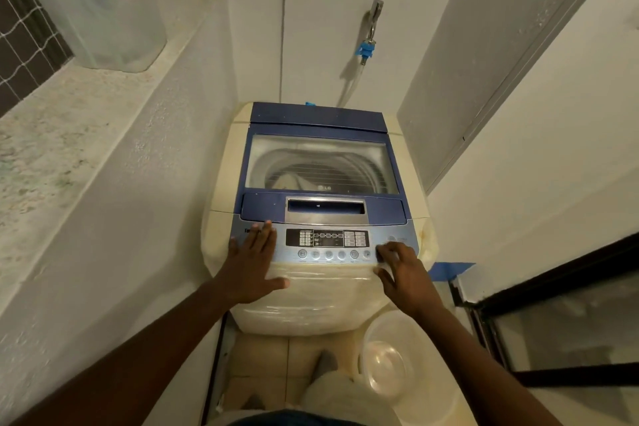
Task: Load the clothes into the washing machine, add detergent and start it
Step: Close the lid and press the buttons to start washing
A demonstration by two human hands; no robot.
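Observation:
A cream top-loading washing machine (221,204) with a blue lid stands ahead, its lid (321,162) down. Through the lid's window pale clothes (294,180) show in the drum. The control panel (326,244) runs along the front edge. My left hand (250,266) lies flat and spread on the panel's left end. My right hand (403,270) rests at the panel's right end, a fingertip touching a button there. Both hands hold nothing.
A clear plastic tub (390,360) sits on the floor at the machine's front right. A frosted container (103,14) stands on the left ledge. A tap with a blue hose fitting (366,45) is on the back wall. A dark-framed glass door (553,322) is at right.

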